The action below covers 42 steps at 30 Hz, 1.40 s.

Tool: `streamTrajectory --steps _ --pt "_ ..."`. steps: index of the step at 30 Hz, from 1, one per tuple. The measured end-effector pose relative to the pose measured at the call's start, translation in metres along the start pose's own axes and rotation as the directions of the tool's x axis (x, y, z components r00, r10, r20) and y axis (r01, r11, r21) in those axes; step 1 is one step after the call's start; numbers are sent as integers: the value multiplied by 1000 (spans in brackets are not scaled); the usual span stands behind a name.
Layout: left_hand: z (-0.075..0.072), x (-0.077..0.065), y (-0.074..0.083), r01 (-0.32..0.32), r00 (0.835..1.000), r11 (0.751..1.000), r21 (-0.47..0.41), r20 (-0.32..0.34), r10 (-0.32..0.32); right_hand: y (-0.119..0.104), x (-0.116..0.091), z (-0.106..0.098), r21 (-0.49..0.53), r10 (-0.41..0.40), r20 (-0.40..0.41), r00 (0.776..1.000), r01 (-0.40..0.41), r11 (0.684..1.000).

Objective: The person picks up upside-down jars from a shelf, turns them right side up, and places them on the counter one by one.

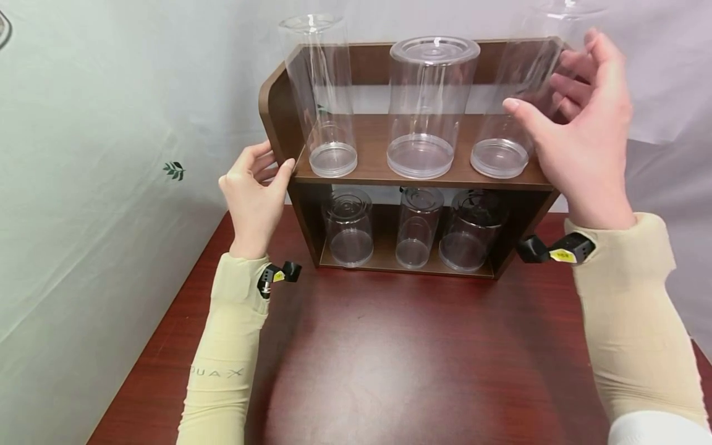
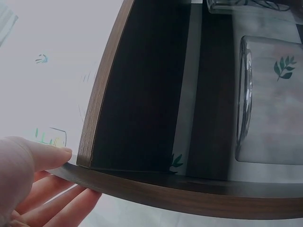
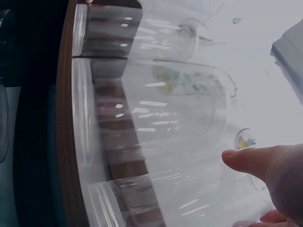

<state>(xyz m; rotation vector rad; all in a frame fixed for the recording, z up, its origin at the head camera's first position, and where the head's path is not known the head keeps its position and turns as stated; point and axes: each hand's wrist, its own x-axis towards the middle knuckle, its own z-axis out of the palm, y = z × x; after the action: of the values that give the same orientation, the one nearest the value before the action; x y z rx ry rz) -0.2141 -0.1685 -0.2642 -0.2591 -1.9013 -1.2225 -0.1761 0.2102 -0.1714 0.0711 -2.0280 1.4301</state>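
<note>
- Along the left side of a brown wooden two-tier shelf unit [image 1: 371,131], left hand [image 1: 253,198] pinching the side panel beside the upper board, thumb at the front, fingers round the outer face.
- At the upper right, right hand [image 1: 591,123] raised with thumb and fingers spread wide about a tall, slim transparent cylinder [image 1: 525,74]; cannot tell whether pressed against its wall.
- Forearms in long beige sleeves [image 1: 628,321], reaching forward from the bottom corners, well apart.
- Between the forearms, a broad stretch of glossy dark red tabletop [image 1: 411,346] in front of the unit.
- Along the upper board, close to its front edge, the slim cylinder on the right, a wide transparent cylinder [image 1: 431,105] in the middle, and another slim transparent cylinder [image 1: 328,93] on the left, with narrow gaps between.
- Below, on the lower board, three shorter transparent containers [image 1: 419,222] standing between the side panels.
- Nearest the right hand, the right slim cylinder, between thumb and fingers; nearest the left hand, the unit's side panel, with the left slim cylinder just inside.
</note>
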Motion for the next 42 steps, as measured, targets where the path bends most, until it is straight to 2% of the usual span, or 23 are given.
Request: streamTrajectory --steps 8,13,16,18,20,23,25,27,29,32,35,38,42 --pt "2 0 -2 -1 1000 1000 -11 -3 1 -11 -28 -10 141 -69 -77 995 79 987" --pt "1 -1 -3 25 1000 999 -27 -5 -25 -14 -47 -13 300 -122 -106 987 148 942" --pt "1 -5 8 38 999 998 -56 -34 -40 -12 -58 -15 347 -168 -104 980 194 918" --pt "0 -12 20 -11 996 997 -75 -88 4 -11 -66 -16 366 -180 -105 978 206 907" --pt "0 -22 34 -101 981 991 -90 -174 84 -10 -74 -17 387 -195 -104 975 220 895" --pt "2 -37 50 -268 931 956 -116 -286 227 -8 -83 -17 448 -200 -105 974 225 865" --pt "5 -48 56 -345 906 926 -151 -310 287 -5 -88 -17 475 -222 -97 970 241 846" --pt "9 -59 59 -389 902 899 -202 -283 327 -2 -91 -17 498 -240 -81 967 248 831" --pt "16 -72 58 -405 908 877 -259 -228 352 2 -95 -16 508 -249 -56 967 243 827" --pt "28 -93 53 -391 920 862 -321 -106 378 7 -102 -14 529 -249 -12 968 218 820" --pt "42 -114 49 -353 922 858 -372 19 387 12 -109 -10 544 -240 38 970 181 819" --pt "55 -130 48 -311 910 856 -413 130 394 17 -116 -5 555 -230 86 969 146 819" --pt "67 -145 50 -255 885 858 -447 250 393 28 -125 2 564 -215 137 967 103 820"
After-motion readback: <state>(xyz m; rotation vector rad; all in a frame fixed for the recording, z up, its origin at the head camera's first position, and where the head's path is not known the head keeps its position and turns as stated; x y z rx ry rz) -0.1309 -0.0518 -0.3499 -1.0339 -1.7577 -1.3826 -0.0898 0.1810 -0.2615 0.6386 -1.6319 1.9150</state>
